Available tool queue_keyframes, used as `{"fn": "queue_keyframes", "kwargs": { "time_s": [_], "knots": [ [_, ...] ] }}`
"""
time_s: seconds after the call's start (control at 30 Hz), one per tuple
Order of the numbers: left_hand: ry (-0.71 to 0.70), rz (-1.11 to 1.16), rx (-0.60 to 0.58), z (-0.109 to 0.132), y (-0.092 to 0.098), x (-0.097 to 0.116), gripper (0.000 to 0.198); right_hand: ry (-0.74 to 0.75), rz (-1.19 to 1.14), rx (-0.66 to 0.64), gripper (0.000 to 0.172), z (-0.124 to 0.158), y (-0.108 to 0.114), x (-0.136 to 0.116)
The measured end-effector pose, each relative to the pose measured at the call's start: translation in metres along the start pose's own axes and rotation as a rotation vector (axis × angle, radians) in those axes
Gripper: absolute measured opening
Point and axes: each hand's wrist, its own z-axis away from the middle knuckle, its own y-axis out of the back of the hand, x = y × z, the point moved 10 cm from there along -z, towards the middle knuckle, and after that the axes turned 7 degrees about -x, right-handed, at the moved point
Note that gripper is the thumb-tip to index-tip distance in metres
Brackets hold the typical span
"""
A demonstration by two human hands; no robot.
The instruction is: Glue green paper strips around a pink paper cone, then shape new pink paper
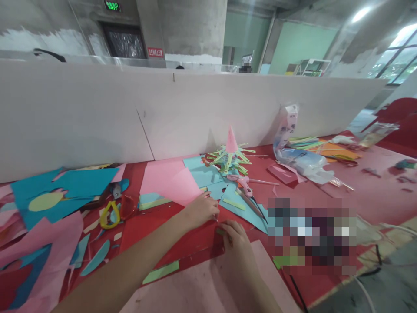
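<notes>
Hands working over red tabletop (146, 219), fingertips nearly meeting. Right hand (236, 238) pinching small green piece (220, 231) at fingertips; piece sitting just nearer body than left fingertips. Left hand (202, 211) curling its fingers; can't tell from here whether they're gripping anything. Pink glue gun (246, 184) lying beyond both hands, slightly right; paper model (231, 142) with pink cone standing farther beyond. Pale green strip (161, 272) resting between forearms.

From where I stand: a white partition (81, 113) behind the red table (319, 287); beyond, patchy concrete walls (192, 26), a lit exit sign (112, 5), a ceiling lamp (361, 14); right, a paned window (395, 52).
</notes>
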Motion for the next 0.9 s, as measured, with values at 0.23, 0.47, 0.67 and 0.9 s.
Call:
{"fn": "queue_keyframes", "kwargs": {
  "time_s": [0.23, 0.47, 0.67, 0.9],
  "knots": [
    [-0.01, 0.084, 0.068, 0.002, -0.006, -0.008, 0.011, -0.056, 0.153, -0.026, 0.034, -0.005, -0.003, -0.001],
    [-0.029, 0.086, 0.047, -0.003, -0.01, -0.011, 0.011, -0.098, 0.562, -0.115, 0.044, 0.003, -0.016, -0.022],
    [-0.015, 0.173, 0.022, -0.007, -0.016, -0.018, 0.007, -0.1, 0.594, -0.125, 0.045, 0.011, -0.025, -0.026],
    [-0.019, 0.17, 0.039, -0.007, -0.011, -0.017, 0.007, -0.116, 0.636, -0.152, 0.046, 0.007, -0.029, -0.021]
  ]
}}
